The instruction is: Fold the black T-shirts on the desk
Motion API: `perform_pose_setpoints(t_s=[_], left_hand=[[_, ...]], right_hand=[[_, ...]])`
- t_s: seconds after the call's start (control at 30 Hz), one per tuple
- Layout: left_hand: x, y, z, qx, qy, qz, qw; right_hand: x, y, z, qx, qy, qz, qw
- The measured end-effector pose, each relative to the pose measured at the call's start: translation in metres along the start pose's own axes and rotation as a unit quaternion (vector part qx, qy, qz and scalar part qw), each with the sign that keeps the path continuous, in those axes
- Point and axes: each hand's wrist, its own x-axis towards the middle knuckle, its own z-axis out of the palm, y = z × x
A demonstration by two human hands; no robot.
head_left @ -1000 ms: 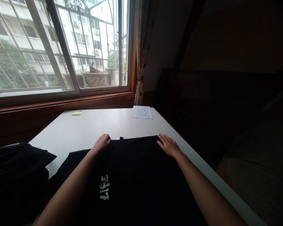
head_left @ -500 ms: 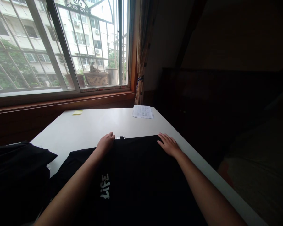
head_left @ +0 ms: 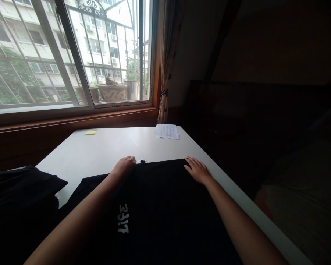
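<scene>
A black T-shirt point(head_left: 160, 206) with small white lettering lies spread on the white table point(head_left: 105, 147) in front of me. My left hand point(head_left: 124, 165) rests at the shirt's far left edge with the fingers curled down over the cloth. My right hand point(head_left: 197, 170) lies flat on the far right corner of the shirt, fingers stretched out. A small round black-and-white object point(head_left: 141, 161) sits on the table just beyond the shirt, beside my left hand.
A heap of dark cloth point(head_left: 16, 198) lies at the table's left end. A printed sheet of paper point(head_left: 167, 131) and a yellow sticky note point(head_left: 90, 132) lie near the far edge. A barred window and a curtain point(head_left: 165, 62) stand behind; dark furniture fills the right.
My left hand has slid a little to the right along the shirt's far edge. My right hand has stayed in place.
</scene>
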Motion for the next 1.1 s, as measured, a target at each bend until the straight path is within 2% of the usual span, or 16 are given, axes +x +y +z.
perform_pose_setpoints(t_s=[0.17,0.33,0.5,0.63,0.77,0.93,1.1], left_hand=[[0.002,-0.004,-0.005,-0.015,0.006,0.008,1.000],[0.002,-0.016,-0.010,-0.068,0.006,-0.017,0.997],[0.013,-0.034,-0.005,-0.131,-0.049,-0.044,0.989],[0.022,-0.041,0.001,-0.150,-0.105,-0.069,0.981],[0.026,-0.037,0.003,-0.130,-0.117,-0.102,0.979],[0.034,-0.020,0.002,-0.087,-0.109,-0.144,0.980],[0.032,0.002,-0.001,-0.052,-0.073,-0.162,0.983]], right_hand=[[0.001,0.003,0.002,-0.003,0.006,-0.006,1.000],[0.002,0.004,0.004,-0.002,0.006,-0.010,1.000],[0.002,0.005,0.005,-0.003,0.013,-0.012,1.000],[0.002,0.005,0.005,-0.002,0.018,-0.011,1.000],[0.002,0.005,0.005,-0.003,0.020,-0.014,1.000],[0.002,0.005,0.005,-0.006,0.018,-0.013,1.000],[0.001,0.005,0.005,-0.002,0.023,-0.015,1.000]])
